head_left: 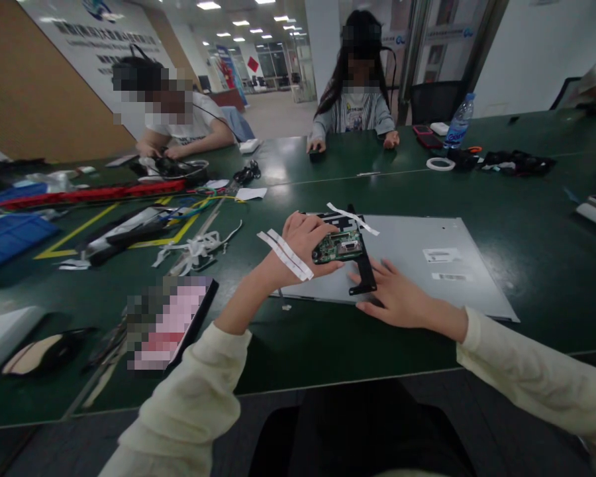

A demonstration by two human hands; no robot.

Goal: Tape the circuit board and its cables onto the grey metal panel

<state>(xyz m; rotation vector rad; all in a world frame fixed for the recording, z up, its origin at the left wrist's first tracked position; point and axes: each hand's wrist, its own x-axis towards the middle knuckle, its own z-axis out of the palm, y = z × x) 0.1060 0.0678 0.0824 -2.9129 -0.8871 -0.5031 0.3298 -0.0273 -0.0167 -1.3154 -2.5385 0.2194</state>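
My left hand point(302, 242) is closed around the edge of a green circuit board point(342, 245) with a metal connector on it. A black bracket point(363, 268) is joined to the board or lies against it; I cannot tell which. White tape strips point(289, 255) cross the back of my left hand, and another white strip point(352, 218) lies over the bracket's top. Below is a flat silver panel point(402, 242) with two labels. My right hand point(397, 295) rests on the panel with fingers spread, their tips beside the bracket's lower end and partly behind it.
At the left are a lit phone point(179, 318), a mouse point(37, 354), tangled white strips point(198, 250), a blue tray point(12, 238) and a red bar point(94, 193). Two people point(352, 112) sit across the green table point(328, 358). A water bottle point(458, 124) and white tape roll point(440, 163) are far right.
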